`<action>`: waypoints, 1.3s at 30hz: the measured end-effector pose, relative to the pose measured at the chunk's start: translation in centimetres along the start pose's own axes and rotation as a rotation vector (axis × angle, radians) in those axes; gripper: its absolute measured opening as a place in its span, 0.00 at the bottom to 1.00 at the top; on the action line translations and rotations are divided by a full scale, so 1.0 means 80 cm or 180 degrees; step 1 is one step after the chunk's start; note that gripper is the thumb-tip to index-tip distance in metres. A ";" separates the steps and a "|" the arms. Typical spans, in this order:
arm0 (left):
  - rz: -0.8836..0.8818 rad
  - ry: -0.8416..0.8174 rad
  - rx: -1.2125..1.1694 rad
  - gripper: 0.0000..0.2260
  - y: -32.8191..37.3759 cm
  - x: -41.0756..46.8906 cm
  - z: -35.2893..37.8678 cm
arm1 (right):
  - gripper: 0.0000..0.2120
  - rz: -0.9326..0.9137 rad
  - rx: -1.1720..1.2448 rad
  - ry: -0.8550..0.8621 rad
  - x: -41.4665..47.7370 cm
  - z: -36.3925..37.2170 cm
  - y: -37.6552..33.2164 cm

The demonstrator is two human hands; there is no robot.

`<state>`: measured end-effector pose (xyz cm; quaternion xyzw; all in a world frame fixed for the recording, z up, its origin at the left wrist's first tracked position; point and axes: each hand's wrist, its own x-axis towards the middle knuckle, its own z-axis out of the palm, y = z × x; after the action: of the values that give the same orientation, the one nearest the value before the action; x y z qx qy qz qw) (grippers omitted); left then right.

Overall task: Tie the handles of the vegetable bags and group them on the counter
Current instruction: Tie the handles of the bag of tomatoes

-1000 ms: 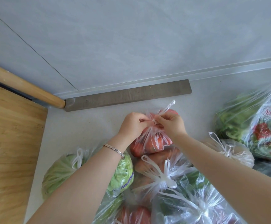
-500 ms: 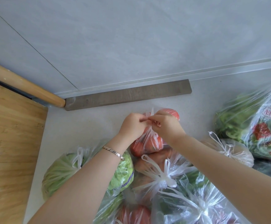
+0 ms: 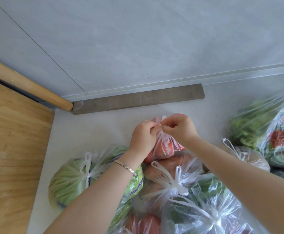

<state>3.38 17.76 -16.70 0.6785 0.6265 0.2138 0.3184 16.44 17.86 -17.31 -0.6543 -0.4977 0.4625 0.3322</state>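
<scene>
Knotting under way on bag of red vegetables [image 3: 165, 147] at back of table [image 3: 95, 135], left hand [image 3: 143, 139] and right hand [image 3: 180, 130] close together, pinching its handles [image 3: 159, 119]; next, likely a firm outward pull, then nestling among tied bags [image 3: 176, 186].

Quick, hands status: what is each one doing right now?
Left hand: closed, pinching the handles of the tomato bag.
Right hand: closed, pinching the same handles.

Grey strip [image 3: 137, 98] along wall [image 3: 137, 39]; wooden board [image 3: 11, 149] left.
</scene>
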 end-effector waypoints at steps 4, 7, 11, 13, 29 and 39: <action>0.0032 -0.0035 0.0055 0.09 -0.003 0.000 -0.001 | 0.11 0.0653 0.0708 -0.0552 0.008 -0.014 0.002; -0.0255 -0.0254 -0.0223 0.09 0.001 0.002 -0.001 | 0.07 0.0480 0.0478 -0.0876 0.011 -0.019 0.006; -0.0845 -0.0463 -0.0910 0.11 0.003 0.008 -0.007 | 0.08 -0.1077 -0.1231 -0.0434 0.008 -0.010 0.005; -0.0961 -0.0501 -0.1012 0.11 0.001 0.009 -0.009 | 0.06 -0.1515 -0.1786 -0.0470 0.005 -0.006 0.002; -0.0441 -0.0286 0.1568 0.11 0.009 0.010 -0.010 | 0.12 -0.0833 -0.2819 -0.0802 -0.031 -0.002 -0.004; 0.0375 -0.1587 0.1298 0.10 0.122 -0.049 -0.011 | 0.13 -0.0019 -0.2724 -0.1179 -0.106 -0.113 -0.055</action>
<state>9.27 13.91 -8.86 0.7949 0.5188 -0.0707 0.3066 22.75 11.19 -7.82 -0.6374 -0.6966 0.3236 -0.0607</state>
